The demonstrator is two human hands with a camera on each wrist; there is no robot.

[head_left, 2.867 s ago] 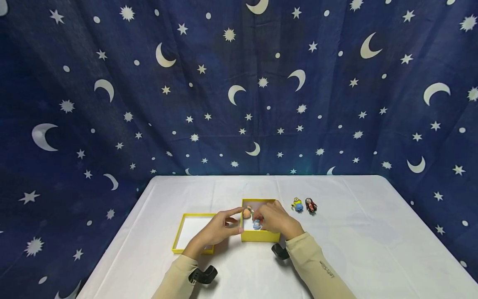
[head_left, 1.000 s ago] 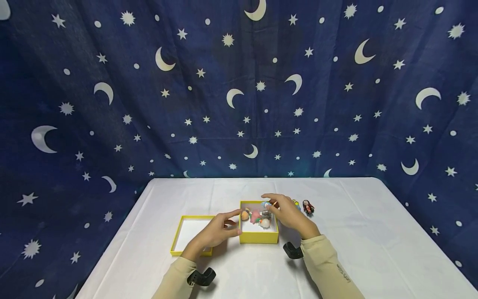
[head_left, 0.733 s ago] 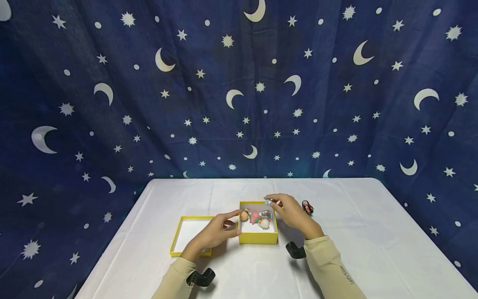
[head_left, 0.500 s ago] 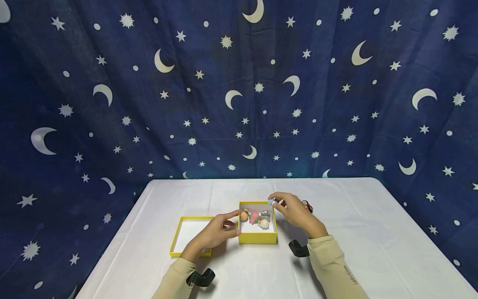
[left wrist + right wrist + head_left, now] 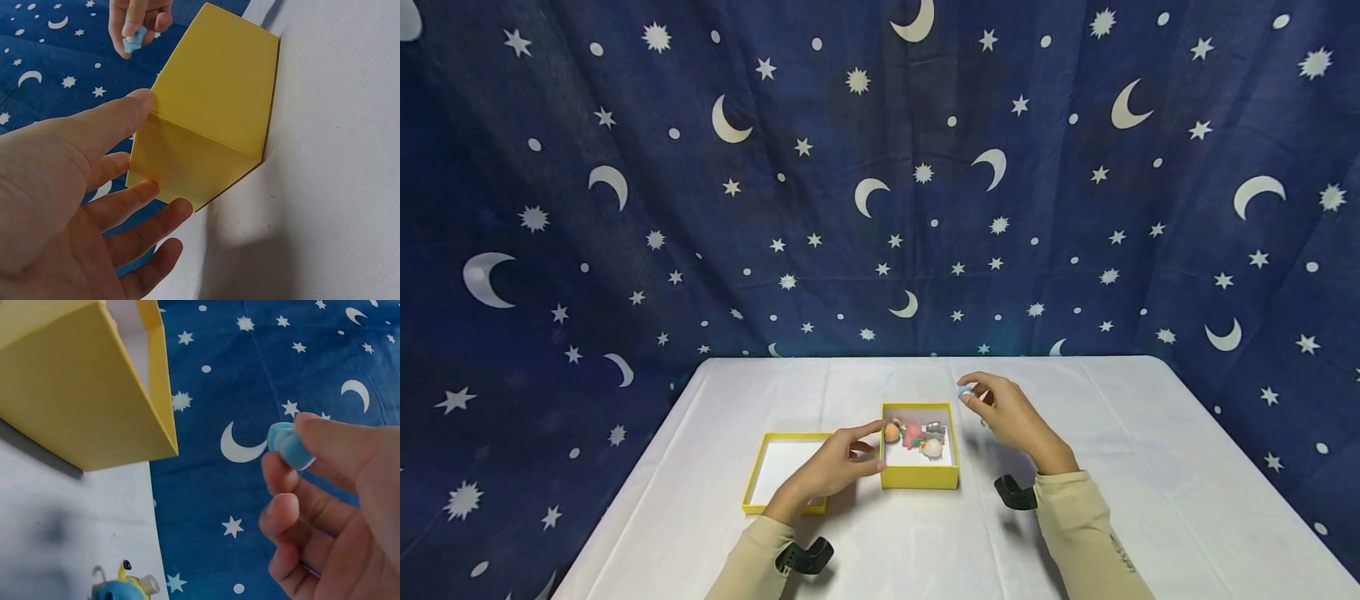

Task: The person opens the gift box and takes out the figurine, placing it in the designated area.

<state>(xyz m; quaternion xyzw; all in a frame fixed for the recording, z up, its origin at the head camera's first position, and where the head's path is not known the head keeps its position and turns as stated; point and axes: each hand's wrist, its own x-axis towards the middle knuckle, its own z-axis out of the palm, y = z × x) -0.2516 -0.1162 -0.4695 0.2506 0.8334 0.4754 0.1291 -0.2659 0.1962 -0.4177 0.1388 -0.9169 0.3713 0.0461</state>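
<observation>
My right hand (image 5: 1015,417) pinches a small light-blue toy figure (image 5: 292,447) between thumb and fingers, above and beyond the right side of a yellow box (image 5: 919,477). Only a bit of the figure shows in the head view. My left hand (image 5: 835,462) touches the box's left side with thumb and fingertips, its fingers loosely extended. Inside the box lie several small toys: an orange round one (image 5: 892,432), a pink one (image 5: 912,435), a grey one (image 5: 935,428) and a whitish round one (image 5: 932,448).
A shallow yellow-rimmed lid (image 5: 782,458), white inside, lies left of the box, partly behind my left hand. A blue-and-yellow toy figure (image 5: 122,590) sits on the white-covered table (image 5: 880,542) right of the box. A starry blue curtain (image 5: 820,200) hangs behind.
My right hand has lifted the light-blue figure out of the box and carried it rightward and up. It now covers the two toys right of the box. My left hand has stayed put.
</observation>
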